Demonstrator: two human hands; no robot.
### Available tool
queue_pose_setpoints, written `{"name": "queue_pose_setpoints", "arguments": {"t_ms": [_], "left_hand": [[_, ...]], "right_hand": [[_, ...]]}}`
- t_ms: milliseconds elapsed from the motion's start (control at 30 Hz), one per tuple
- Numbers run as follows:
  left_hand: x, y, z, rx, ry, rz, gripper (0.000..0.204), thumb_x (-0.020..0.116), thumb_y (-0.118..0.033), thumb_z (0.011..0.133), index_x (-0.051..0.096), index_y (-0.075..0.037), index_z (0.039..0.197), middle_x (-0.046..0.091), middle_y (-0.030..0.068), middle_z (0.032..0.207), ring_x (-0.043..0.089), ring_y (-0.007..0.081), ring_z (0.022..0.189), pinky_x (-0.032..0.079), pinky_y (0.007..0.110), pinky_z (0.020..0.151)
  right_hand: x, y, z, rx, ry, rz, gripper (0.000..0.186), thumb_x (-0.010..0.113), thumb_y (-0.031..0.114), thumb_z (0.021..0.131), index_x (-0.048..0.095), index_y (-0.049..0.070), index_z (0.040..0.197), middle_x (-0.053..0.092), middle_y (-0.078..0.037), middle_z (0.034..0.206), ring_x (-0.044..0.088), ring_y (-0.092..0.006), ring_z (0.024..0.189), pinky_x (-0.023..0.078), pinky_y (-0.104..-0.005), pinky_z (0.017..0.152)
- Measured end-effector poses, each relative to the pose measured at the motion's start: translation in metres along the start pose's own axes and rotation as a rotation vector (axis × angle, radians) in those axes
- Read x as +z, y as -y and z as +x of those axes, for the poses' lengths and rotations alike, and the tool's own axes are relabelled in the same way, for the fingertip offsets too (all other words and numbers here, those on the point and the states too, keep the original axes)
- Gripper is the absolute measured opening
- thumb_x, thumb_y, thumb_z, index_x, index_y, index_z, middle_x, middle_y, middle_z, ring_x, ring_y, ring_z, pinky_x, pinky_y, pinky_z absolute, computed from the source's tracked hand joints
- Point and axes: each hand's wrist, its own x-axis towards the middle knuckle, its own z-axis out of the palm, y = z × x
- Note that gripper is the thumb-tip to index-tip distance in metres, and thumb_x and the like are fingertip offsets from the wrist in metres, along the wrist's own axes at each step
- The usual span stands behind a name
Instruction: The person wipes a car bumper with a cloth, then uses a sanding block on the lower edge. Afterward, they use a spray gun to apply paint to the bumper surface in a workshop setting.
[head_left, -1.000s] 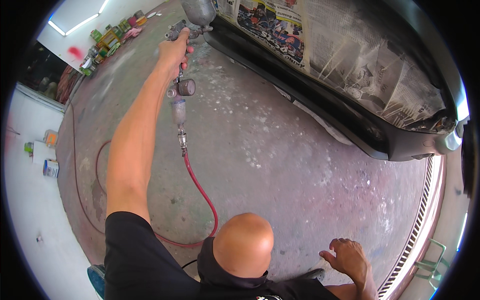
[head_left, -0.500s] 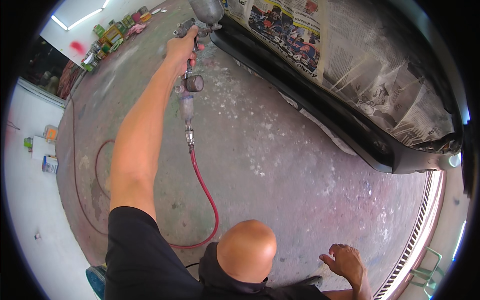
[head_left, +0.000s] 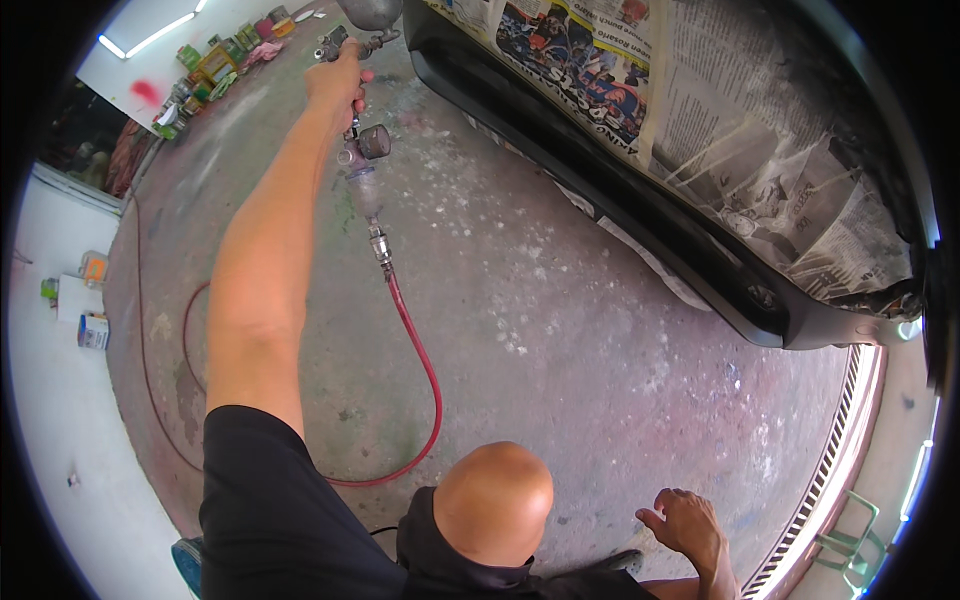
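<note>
black bumper [head_left: 600, 190] gleams below the newspaper masking [head_left: 720, 120]. left hand [head_left: 338, 80] grips the spray gun [head_left: 350, 45] at its far end, red hose [head_left: 420, 370] trailing; right hand [head_left: 685, 520] hangs loosely curled, empty. near stretch looks coated, far end seemingly remains.

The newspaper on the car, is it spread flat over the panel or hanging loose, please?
Spread. The newspaper lies flat across the car above the bare black strip, held by pale tape strips.

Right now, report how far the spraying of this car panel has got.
Done: newspaper masking is taped over the upper bodywork. In hand: the left hand holds the spray gun up at the far end of the dark lower panel, red air hose trailing; the right hand hangs free. What is left cannot be judged; no wet edge is visible.
</note>
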Motion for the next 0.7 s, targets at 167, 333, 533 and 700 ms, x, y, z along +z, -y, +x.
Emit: {"name": "queue_pose_setpoints", "arguments": {"t_ms": [167,333,533,700], "left_hand": [[-0.004,-0.004,-0.015,-0.046,0.127,0.100,0.039,0.069,-0.044,0.104,0.065,-0.006,0.100,0.069,0.0081,0.082,0.043,0.0114,0.048,0.038,0.033,0.043],[-0.014,-0.008,-0.042,-0.133,0.354,0.128,0.042,0.069,-0.048,0.104,0.065,-0.006,0.100,0.070,0.0067,0.082,0.041,0.0086,0.047,0.038,0.031,0.043],[-0.019,-0.014,-0.048,-0.159,0.460,0.200,0.044,0.069,-0.050,0.103,0.065,-0.006,0.100,0.070,0.0062,0.083,0.040,0.0079,0.048,0.038,0.030,0.044],[-0.012,-0.006,-0.020,-0.070,0.285,0.165,0.043,0.070,-0.048,0.103,0.065,-0.005,0.101,0.067,0.0065,0.081,0.043,0.0106,0.050,0.037,0.031,0.044]], "right_hand": [[-0.002,0.004,0.003,-0.013,-0.015,0.001,0.044,0.080,0.044,0.095,0.077,0.000,0.101,0.078,-0.023,0.097,0.076,-0.0413,0.095,0.059,-0.0501,0.087],[-0.003,0.006,0.005,-0.028,-0.029,-0.004,0.044,0.079,0.044,0.095,0.077,0.000,0.101,0.078,-0.023,0.096,0.076,-0.0410,0.094,0.059,-0.0496,0.087],[-0.003,0.009,0.011,-0.033,-0.019,-0.022,0.045,0.079,0.044,0.096,0.078,0.000,0.102,0.078,-0.023,0.097,0.076,-0.0406,0.094,0.058,-0.0495,0.088],[-0.005,0.012,0.015,-0.003,0.023,-0.013,0.045,0.078,0.044,0.096,0.078,0.000,0.102,0.078,-0.023,0.098,0.076,-0.0406,0.095,0.058,-0.0498,0.089]]}}
